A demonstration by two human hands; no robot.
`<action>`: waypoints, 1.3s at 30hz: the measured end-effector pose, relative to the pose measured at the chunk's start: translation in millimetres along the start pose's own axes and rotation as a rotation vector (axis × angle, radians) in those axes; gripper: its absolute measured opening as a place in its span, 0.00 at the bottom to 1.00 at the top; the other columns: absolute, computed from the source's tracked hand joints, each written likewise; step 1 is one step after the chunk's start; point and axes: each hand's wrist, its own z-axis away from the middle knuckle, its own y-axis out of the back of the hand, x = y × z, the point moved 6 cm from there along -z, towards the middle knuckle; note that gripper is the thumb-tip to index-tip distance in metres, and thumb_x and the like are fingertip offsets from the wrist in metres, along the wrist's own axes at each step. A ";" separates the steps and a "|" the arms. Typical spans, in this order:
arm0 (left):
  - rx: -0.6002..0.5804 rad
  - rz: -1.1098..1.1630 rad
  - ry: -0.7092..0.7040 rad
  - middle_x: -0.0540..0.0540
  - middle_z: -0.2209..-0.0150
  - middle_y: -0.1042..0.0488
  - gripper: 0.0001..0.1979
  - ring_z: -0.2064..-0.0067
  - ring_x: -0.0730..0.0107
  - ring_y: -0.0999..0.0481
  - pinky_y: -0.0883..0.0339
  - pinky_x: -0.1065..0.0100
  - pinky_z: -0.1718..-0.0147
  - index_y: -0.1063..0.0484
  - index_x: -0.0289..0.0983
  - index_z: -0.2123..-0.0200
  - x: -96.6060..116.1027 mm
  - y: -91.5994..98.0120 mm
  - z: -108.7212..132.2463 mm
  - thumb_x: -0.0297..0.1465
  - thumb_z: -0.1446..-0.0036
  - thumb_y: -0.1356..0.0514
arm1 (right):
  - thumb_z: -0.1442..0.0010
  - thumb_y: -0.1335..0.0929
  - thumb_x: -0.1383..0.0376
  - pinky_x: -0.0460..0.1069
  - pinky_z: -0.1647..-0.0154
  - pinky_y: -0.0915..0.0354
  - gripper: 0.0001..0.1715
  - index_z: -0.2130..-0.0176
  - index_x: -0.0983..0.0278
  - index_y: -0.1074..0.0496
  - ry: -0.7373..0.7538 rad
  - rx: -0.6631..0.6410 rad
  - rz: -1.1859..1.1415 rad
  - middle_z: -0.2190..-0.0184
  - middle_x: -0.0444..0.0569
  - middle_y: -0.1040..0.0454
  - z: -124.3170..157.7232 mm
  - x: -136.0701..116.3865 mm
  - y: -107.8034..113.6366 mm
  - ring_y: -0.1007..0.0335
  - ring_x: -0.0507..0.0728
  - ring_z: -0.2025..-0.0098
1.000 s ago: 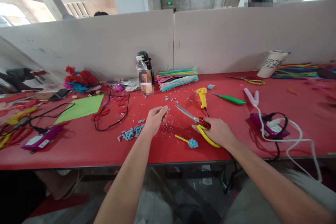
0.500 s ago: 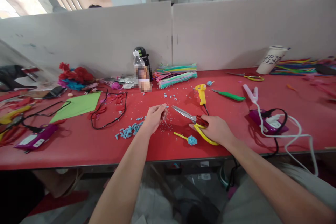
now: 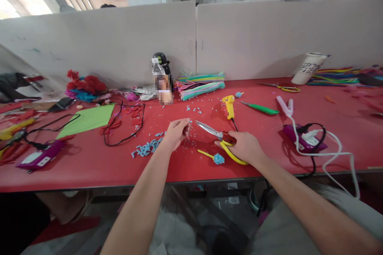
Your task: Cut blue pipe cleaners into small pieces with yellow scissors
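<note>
My right hand grips scissors by their yellow and red handles, with the blades pointing left. My left hand is pinched, and a small light-blue piece of pipe cleaner shows at its fingertips, just left of the scissor tips. A pile of cut blue pieces lies beside my left wrist. Below the scissors rests a blue tufted bud on a yellow stem. Tiny pale scraps are scattered on the red table around my left hand.
Behind my hands stand a yellow glue gun, bundled pipe cleaners and a plastic bottle. A green-handled tool and a purple power strip with white cord are at right. Green paper and a black cable loop lie left.
The scissors and my right hand have shifted very slightly left, bringing the tips a little closer to my left fingertips. My left hand keeps its pinch in place.
</note>
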 end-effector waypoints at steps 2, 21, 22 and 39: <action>-0.006 0.007 -0.004 0.53 0.80 0.38 0.16 0.80 0.82 0.40 0.47 0.74 0.80 0.37 0.34 0.79 -0.6 0.5 -0.4 0.38 0.52 0.36 | 0.48 0.38 0.39 0.47 0.75 0.50 0.27 0.72 0.59 0.32 0.006 0.004 0.003 0.76 0.49 0.26 0.0 -0.4 -0.2 0.29 0.58 0.71; 0.025 -0.186 -0.037 0.52 0.80 0.36 0.18 0.79 0.81 0.39 0.47 0.75 0.79 0.33 0.34 0.78 1.8 -2.4 3.1 0.42 0.51 0.37 | 0.48 0.39 0.38 0.47 0.76 0.51 0.29 0.73 0.59 0.32 0.030 -0.007 -0.002 0.76 0.48 0.26 0.6 -2.4 0.7 0.30 0.57 0.72; 0.022 -0.199 -0.044 0.52 0.80 0.36 0.18 0.79 0.81 0.39 0.46 0.75 0.79 0.33 0.34 0.78 2.3 -2.7 3.3 0.42 0.51 0.37 | 0.48 0.39 0.38 0.47 0.76 0.51 0.29 0.73 0.59 0.31 0.027 -0.011 -0.002 0.76 0.48 0.27 0.4 -2.6 0.7 0.30 0.57 0.72; -0.013 -0.278 -0.110 0.52 0.79 0.37 0.17 0.78 0.79 0.39 0.46 0.74 0.77 0.33 0.35 0.78 7.7 -5.0 3.9 0.42 0.49 0.39 | 0.48 0.39 0.38 0.47 0.76 0.51 0.29 0.72 0.58 0.29 0.009 -0.055 -0.005 0.75 0.48 0.26 -0.8 -4.2 2.5 0.29 0.57 0.71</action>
